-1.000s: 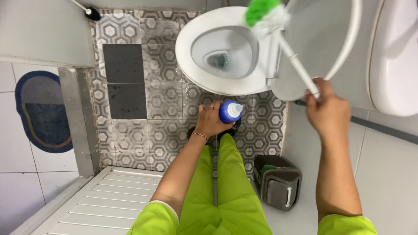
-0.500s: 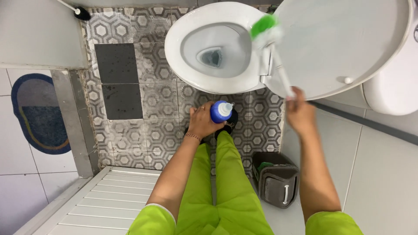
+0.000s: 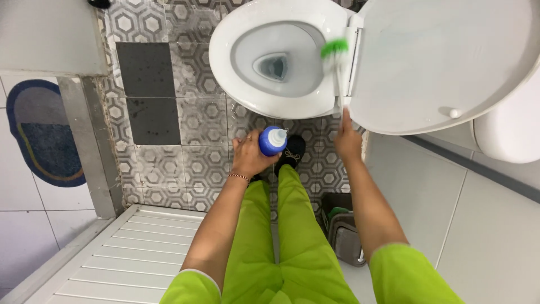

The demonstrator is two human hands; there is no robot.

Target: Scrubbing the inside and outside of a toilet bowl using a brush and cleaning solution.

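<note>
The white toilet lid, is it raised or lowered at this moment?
Raised. The white toilet lid stands swung away from the white toilet bowl, whose opening and water are exposed. The green-headed toilet brush reaches over the rim.

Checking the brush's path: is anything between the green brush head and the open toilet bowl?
Nothing visible. The right hand holds the toilet brush with its green head already over the bowl; the lid is raised. The left hand holds the blue bottle lower down, outside the bowl.

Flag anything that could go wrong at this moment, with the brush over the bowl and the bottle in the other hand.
The green brush head sits by the seat hinge, so it could drip onto the seat or raised lid. The left hand holds the blue bottle over the patterned floor, so a loosened hold might drop it near the black shoe.
</note>
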